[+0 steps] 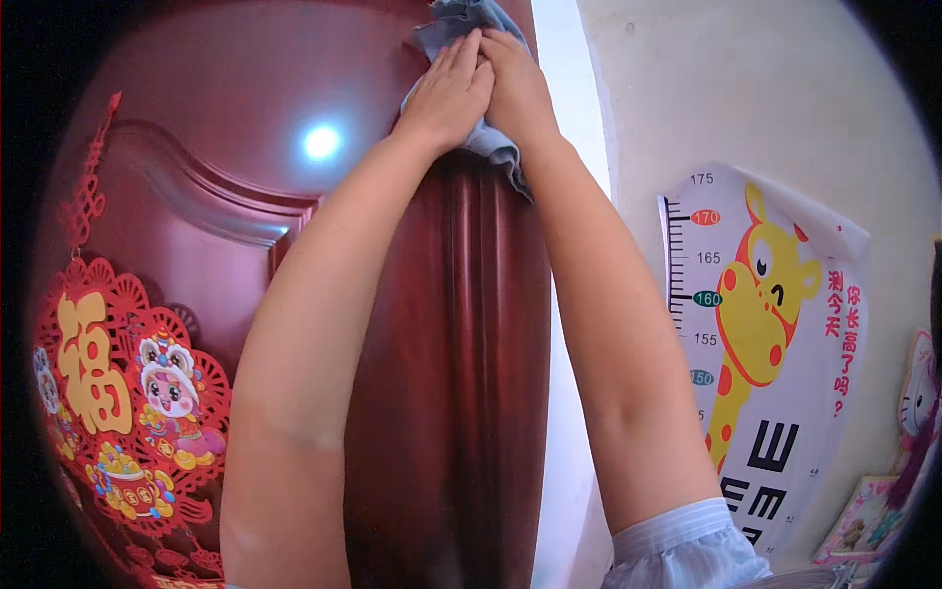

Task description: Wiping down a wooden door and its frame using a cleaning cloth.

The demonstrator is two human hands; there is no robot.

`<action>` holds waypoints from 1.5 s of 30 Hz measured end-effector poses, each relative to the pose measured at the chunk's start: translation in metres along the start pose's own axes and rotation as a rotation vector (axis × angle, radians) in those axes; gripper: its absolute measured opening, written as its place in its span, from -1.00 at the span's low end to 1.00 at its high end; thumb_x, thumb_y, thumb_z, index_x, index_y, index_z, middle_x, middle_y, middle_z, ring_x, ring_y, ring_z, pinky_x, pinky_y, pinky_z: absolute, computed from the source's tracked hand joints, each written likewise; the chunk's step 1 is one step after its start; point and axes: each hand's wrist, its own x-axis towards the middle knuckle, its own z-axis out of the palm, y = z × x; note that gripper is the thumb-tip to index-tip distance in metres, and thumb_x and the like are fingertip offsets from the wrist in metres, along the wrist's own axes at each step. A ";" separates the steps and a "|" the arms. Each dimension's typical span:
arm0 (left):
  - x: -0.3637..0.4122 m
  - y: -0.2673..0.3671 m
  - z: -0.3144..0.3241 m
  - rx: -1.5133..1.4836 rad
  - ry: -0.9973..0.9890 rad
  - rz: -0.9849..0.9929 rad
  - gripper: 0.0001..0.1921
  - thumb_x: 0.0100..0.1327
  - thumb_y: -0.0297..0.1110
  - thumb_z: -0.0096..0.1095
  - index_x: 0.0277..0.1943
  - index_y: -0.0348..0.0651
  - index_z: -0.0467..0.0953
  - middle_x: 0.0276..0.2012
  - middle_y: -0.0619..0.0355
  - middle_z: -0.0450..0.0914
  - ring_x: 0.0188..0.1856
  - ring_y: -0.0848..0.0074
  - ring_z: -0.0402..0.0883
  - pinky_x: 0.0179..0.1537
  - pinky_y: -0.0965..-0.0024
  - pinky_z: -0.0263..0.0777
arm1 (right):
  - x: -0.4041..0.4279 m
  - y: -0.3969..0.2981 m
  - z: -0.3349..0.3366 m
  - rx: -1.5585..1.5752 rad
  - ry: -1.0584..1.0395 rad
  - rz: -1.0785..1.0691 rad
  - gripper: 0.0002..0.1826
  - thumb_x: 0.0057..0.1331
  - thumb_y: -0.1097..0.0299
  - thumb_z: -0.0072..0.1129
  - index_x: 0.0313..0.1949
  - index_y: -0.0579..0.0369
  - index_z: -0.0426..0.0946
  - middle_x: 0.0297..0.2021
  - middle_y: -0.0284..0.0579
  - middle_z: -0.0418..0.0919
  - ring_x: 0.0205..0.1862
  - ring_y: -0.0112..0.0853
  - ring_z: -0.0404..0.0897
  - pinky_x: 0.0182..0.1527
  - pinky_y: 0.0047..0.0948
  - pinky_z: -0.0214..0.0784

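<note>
Both arms reach up along a dark red wooden door [434,353] with moulded panels. A crumpled grey-blue cloth [440,35] lies against its upper right part, near the edge. My left hand [450,101] presses on the cloth, its fingers together and pointing up. Beside it, my right hand [519,94] is on the same cloth, and the fingers of both hands touch. Some of the cloth is hidden under the palms. Its lower end hangs below my right wrist in folds.
A red paper-cut ornament [136,420] with gold lettering and cartoon figures hangs on the door at left. Right of the door run a white frame [570,81] and a pale wall [736,88]. A giraffe height chart [817,368] with curling edges and a small picture [861,519] hang there.
</note>
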 end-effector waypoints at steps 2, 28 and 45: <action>-0.002 0.004 0.005 -0.002 0.008 -0.008 -0.33 0.33 0.00 -0.27 0.34 -0.34 0.11 0.33 -0.23 0.15 0.37 0.05 0.13 0.36 0.21 0.01 | -0.008 -0.002 -0.004 -0.023 0.080 0.022 -0.71 0.17 0.48 0.01 -0.11 0.20 0.53 -0.06 0.09 0.52 0.08 -0.02 0.42 0.13 -0.18 0.27; -0.384 0.195 -0.048 -0.008 -0.286 -0.429 -0.46 0.37 -0.26 -0.13 0.29 -0.44 0.11 0.25 -0.33 0.19 0.28 -0.17 0.15 0.29 -0.04 -0.02 | -0.280 -0.264 -0.156 0.018 -0.295 0.530 -0.75 0.13 0.50 0.10 -0.15 0.18 0.45 0.15 0.11 0.35 0.20 0.05 0.31 0.26 -0.12 0.14; -0.338 0.173 -0.036 0.060 -0.219 -0.200 -0.46 0.36 -0.17 -0.07 0.33 -0.19 0.16 0.28 -0.39 0.09 0.31 -0.28 0.03 0.36 -0.10 -0.14 | -0.262 -0.248 -0.149 0.124 -0.152 0.743 -0.57 0.30 0.38 -0.11 0.16 0.17 0.35 0.30 0.21 0.17 0.35 0.09 0.12 0.38 -0.16 -0.07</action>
